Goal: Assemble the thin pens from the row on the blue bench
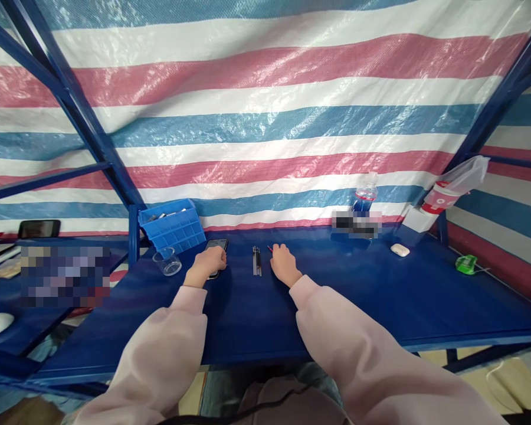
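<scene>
From the head view, the left hand (210, 261) lies curled over a black smartphone (216, 243), though whether it grips I cannot tell; the empty, relaxed right hand (285, 264) rests just beside slim dark pens (256, 261), nearer them than the left, their long axis running toward the far edge of the blue metal table (336, 313)

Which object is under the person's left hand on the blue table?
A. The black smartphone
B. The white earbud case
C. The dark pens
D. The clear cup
A. The person's left hand lies over the black smartphone, whose end shows past the fingers, while the clear cup stands apart from the hand.
</scene>
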A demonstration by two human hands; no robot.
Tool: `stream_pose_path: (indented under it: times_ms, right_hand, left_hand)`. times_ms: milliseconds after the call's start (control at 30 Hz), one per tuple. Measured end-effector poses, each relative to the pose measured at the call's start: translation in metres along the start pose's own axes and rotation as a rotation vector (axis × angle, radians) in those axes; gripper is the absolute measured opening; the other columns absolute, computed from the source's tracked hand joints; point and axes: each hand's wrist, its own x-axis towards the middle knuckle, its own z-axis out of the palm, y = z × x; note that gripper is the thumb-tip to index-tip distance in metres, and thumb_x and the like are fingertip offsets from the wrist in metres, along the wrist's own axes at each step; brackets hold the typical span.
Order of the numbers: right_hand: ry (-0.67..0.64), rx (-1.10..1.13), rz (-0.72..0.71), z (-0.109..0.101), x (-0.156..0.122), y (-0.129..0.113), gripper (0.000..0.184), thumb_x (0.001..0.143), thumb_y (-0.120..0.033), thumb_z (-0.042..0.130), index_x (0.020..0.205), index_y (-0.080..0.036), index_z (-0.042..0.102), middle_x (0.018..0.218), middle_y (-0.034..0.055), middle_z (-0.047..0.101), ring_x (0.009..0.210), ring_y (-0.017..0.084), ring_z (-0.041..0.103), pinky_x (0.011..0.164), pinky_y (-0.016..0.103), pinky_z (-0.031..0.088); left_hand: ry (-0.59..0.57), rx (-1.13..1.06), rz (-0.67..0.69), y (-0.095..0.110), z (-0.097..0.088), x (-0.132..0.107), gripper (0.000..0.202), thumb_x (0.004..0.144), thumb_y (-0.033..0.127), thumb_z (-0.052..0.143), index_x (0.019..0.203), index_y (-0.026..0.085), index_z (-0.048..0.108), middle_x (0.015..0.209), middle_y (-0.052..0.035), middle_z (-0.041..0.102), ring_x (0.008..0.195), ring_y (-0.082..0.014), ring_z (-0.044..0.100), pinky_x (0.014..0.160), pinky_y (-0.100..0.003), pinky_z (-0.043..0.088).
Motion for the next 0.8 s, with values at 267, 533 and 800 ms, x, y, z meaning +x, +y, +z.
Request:
stream_pose_path:
  times_ms: [267, 533, 800]
  right_hand:
    - [-0.049, 0.029, 0.023, -0.004, -0.001, -0.001, 0.022, 0.083, -0.012, 0.046, 0.105, -0.011, 0.047, 0.104, 0.0154, 0.048, 0.089, 0.022, 0.058, 0.068, 0.028, 0.045]
    - [-0.052, 0.029, -0.023, -0.001, -0.001, 0.002, 0.021, 0.084, -0.009, 0.041, 0.103, -0.009, 0.05, 0.102, 0.0148, 0.048, 0.085, 0.021, 0.058, 0.067, 0.028, 0.044]
    - [0.072, 0.094, -0.148, 0.0, -0.001, -0.002, 0.026, 0.087, -0.016, 0.038, 0.112, -0.017, 0.047, 0.102, 0.0087, 0.045, 0.088, 0.017, 0.053, 0.066, 0.024, 0.042]
  left_hand:
    - [-0.012, -0.011, 0.043, 0.007, 0.003, -0.002, 0.011, 0.058, 0.024, 0.062, 0.067, 0.019, 0.062, 0.08, -0.0035, 0.066, 0.079, -0.0205, 0.062, 0.067, -0.026, 0.045]
    - [0.031, -0.053, 0.164, 0.014, 0.009, -0.003, 0.009, 0.062, 0.026, 0.058, 0.068, 0.02, 0.059, 0.079, -0.0014, 0.066, 0.074, -0.0174, 0.06, 0.063, -0.024, 0.041]
    - [0.315, -0.132, 0.304, 0.039, 0.016, -0.013, 0.01, 0.072, 0.024, 0.051, 0.081, 0.021, 0.056, 0.088, -0.0017, 0.063, 0.084, -0.0167, 0.057, 0.068, -0.023, 0.04]
